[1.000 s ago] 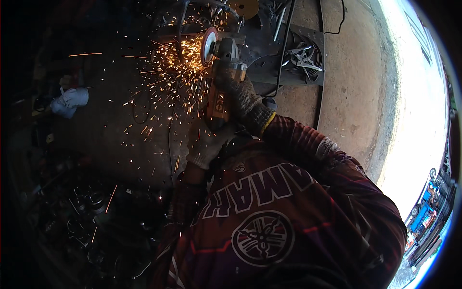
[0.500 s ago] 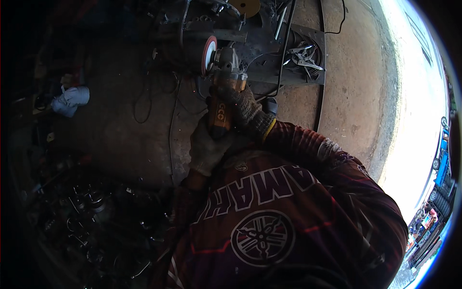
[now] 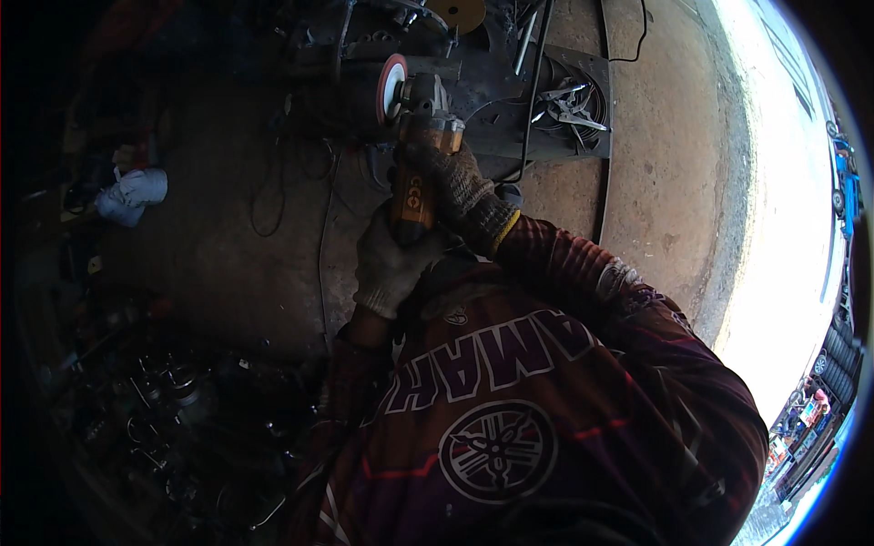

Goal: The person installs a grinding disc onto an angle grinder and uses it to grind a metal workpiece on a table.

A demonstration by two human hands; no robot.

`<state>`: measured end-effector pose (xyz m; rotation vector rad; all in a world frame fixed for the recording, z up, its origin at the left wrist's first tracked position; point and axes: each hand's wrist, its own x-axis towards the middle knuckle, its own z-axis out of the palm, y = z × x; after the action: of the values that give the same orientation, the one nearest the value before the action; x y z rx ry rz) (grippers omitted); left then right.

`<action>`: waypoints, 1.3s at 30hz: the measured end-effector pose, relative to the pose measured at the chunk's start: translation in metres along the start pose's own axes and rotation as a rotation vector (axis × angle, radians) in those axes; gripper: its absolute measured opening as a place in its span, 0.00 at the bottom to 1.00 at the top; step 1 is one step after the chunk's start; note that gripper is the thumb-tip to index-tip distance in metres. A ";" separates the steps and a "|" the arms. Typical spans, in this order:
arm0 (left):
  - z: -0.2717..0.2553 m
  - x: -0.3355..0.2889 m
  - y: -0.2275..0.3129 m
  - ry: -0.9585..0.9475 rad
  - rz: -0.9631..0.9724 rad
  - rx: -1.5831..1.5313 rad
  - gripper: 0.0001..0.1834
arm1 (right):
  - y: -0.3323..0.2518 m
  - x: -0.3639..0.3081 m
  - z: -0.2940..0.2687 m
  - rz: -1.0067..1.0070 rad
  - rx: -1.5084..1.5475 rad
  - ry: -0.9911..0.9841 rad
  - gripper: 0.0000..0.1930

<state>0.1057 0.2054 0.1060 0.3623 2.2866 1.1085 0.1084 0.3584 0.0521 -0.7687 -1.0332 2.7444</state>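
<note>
An orange and black angle grinder point(image 3: 417, 196) is in both of my gloved hands, its grey metal head pointing away from me. My left hand point(image 3: 391, 259) is wrapped round the rear end of its body. Closer to the head, my right hand point(image 3: 466, 191) grips the body, in a knitted glove with a yellow cuff. A disc point(image 3: 391, 89) with a red rim and white face stands on edge at the left of the head. It is next to a dark metal piece point(image 3: 346, 100) on the work table; I cannot tell whether they touch.
The dark metal work table point(image 3: 487, 91) carries locking clamps point(image 3: 571, 109), rods and a round tan disc point(image 3: 458, 14). Cables hang over the floor point(image 3: 237, 209). Pale cloth point(image 3: 135, 193) lies at the left. Dark metal parts point(image 3: 182, 391) crowd the lower left.
The grinder and both my hands have shifted slightly away from me and to the left. The disc now sits a little higher in view. Both hands keep their grip.
</note>
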 end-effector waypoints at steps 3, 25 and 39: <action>0.000 0.002 0.001 0.032 0.031 -0.031 0.35 | 0.000 0.004 -0.001 -0.007 0.029 0.025 0.22; -0.006 0.004 0.008 0.010 -0.046 0.020 0.47 | -0.001 0.010 -0.001 -0.067 -0.066 0.022 0.20; -0.004 -0.022 -0.003 0.062 0.002 0.003 0.46 | 0.019 -0.020 -0.001 0.028 0.156 -0.136 0.25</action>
<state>0.1210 0.1905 0.1140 0.3360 2.3426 1.1330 0.1281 0.3391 0.0473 -0.5848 -0.8224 2.8929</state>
